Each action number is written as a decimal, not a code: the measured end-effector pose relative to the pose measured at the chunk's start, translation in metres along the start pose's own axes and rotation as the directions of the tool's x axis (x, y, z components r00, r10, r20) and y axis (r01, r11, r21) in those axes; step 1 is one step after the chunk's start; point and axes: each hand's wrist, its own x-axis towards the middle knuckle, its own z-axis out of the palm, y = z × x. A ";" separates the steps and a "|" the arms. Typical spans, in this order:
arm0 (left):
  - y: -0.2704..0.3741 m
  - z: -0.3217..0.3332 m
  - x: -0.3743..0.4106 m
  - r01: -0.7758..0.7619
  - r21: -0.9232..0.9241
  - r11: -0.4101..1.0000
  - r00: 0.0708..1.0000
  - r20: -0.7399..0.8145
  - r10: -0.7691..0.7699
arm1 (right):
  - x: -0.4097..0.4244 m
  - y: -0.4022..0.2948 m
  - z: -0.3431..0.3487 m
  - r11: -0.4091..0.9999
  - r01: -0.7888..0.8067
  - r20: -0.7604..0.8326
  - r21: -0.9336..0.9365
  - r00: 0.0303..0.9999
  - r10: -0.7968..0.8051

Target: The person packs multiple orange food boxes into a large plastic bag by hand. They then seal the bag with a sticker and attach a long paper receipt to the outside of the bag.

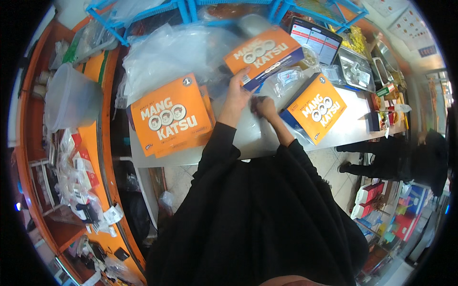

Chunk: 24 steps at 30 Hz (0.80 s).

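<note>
My left hand (237,92) grips the lower left corner of an orange and dark blue cardboard food box (264,53), which is tilted above the metal table (247,137). Just below the box, my right hand (265,106) is curled and blurred. Whether its fingers hold anything is unclear. A similar box (316,109) rests on the table to the right of that hand. To the left, another orange box (171,116) lies over more orange cardboard, partly hidden beneath it. All these boxes bear printed writing.
Clear plastic bags (168,60) are heaped behind the left box. A tablet (315,41) leans at the back beside a metal tray (356,69). Blue plastic racks (186,10) line the rear edge. At left, a plastic tub (71,100) stands on an orange shelf. A person (404,157) is at far right.
</note>
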 end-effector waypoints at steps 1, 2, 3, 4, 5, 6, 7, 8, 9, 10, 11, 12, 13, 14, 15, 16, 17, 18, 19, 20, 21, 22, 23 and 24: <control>0.004 0.000 -0.001 -0.011 0.005 1.000 1.000 -0.019 0.011 | -0.005 -0.010 -0.003 0.896 0.247 -0.032 -0.369 0.960 -0.277; 0.006 -0.001 -0.002 -0.022 0.010 1.000 0.999 -0.039 0.022 | -0.016 -0.015 -0.013 0.870 0.219 -0.088 -0.442 0.954 -0.285; 0.009 -0.005 -0.005 -0.036 0.003 0.999 0.997 -0.065 0.036 | -0.021 -0.038 -0.045 0.786 0.402 -0.031 -0.470 0.883 -0.469; 0.012 -0.008 -0.008 0.002 -0.021 1.000 1.000 0.008 -0.002 | -0.029 -0.060 -0.087 0.674 0.559 0.031 -0.483 0.780 -0.625; 0.009 -0.005 -0.011 0.011 -0.025 1.000 1.000 -0.020 -0.012 | -0.035 -0.071 -0.115 0.531 0.693 0.093 -0.486 0.646 -0.758; 0.006 0.000 -0.016 0.020 -0.019 1.000 0.999 -0.049 -0.021 | -0.034 -0.072 -0.131 0.512 0.745 0.079 -0.428 0.595 -0.800; 0.001 0.005 -0.020 0.033 -0.018 0.999 0.996 -0.077 -0.034 | -0.028 -0.072 -0.147 0.487 0.790 0.064 -0.373 0.546 -0.835; -0.006 0.010 -0.025 0.051 -0.006 0.999 0.998 -0.037 -0.051 | -0.026 -0.070 -0.157 0.457 0.831 0.047 -0.317 0.495 -0.868; -0.015 0.014 -0.030 0.071 0.007 0.997 0.997 0.005 -0.071 | -0.028 -0.062 -0.157 0.614 0.727 -0.059 -0.306 0.630 -0.775; -0.022 0.019 -0.033 0.087 0.027 0.996 0.995 0.043 -0.088 | -0.028 -0.051 -0.151 0.750 0.603 -0.166 -0.270 0.738 -0.653; -0.027 0.024 -0.035 0.070 0.067 0.995 0.995 0.066 -0.074 | -0.028 -0.042 -0.149 0.861 0.461 -0.267 -0.215 0.820 -0.506; -0.032 0.027 -0.036 0.046 0.110 0.993 0.995 0.084 -0.055 | -0.039 -0.041 -0.151 0.939 0.331 -0.248 -0.095 0.905 -0.345; -0.039 0.031 -0.037 0.024 0.151 0.988 0.994 0.104 -0.040 | -0.043 -0.040 -0.156 0.956 0.294 -0.236 0.017 0.930 -0.281; -0.045 0.035 -0.035 0.016 0.182 0.983 0.993 0.115 -0.038 | -0.046 -0.040 -0.163 0.960 0.249 -0.219 0.128 0.951 -0.218; -0.051 0.038 -0.036 0.020 0.221 0.975 0.991 0.122 -0.048 | -0.053 -0.036 -0.169 0.950 0.194 -0.202 0.245 0.969 -0.145; -0.059 0.043 -0.034 0.024 0.257 0.966 0.989 0.137 -0.061 | -0.055 -0.026 -0.179 0.940 0.194 -0.135 0.281 0.978 -0.162; -0.065 0.048 -0.035 0.061 0.231 0.971 0.987 0.129 -0.092 | -0.060 -0.018 -0.187 0.930 0.262 -0.135 0.258 0.963 -0.234; -0.071 0.054 -0.038 0.099 0.209 0.973 0.984 0.125 -0.127 | -0.064 -0.009 -0.195 0.915 0.330 -0.141 0.231 0.942 -0.304; -0.078 0.060 -0.039 0.140 0.185 0.973 0.979 0.121 -0.164 | -0.067 0.001 -0.205 0.897 0.393 -0.143 0.200 0.918 -0.370; -0.086 0.065 -0.038 0.210 0.190 0.959 0.966 0.109 -0.234 | -0.074 0.011 -0.218 0.872 0.487 -0.127 -0.054 0.863 -0.490; -0.093 0.067 -0.040 0.272 0.191 0.943 0.952 0.087 -0.292 | -0.078 0.008 -0.229 0.816 0.572 -0.248 -0.085 0.781 -0.573; -0.104 0.070 -0.040 0.334 0.193 0.923 0.934 0.061 -0.351 | -0.080 0.011 -0.245 0.700 0.666 -0.269 -0.257 0.647 -0.714; -0.118 0.073 -0.039 0.365 0.166 0.916 0.921 0.080 -0.381 | -0.081 0.019 -0.259 0.552 0.717 -0.249 -0.426 0.494 -0.833; -0.134 0.075 -0.038 0.392 0.140 0.909 0.907 0.104 -0.407 | -0.078 0.038 -0.265 0.678 0.691 -0.356 -0.253 0.585 -0.729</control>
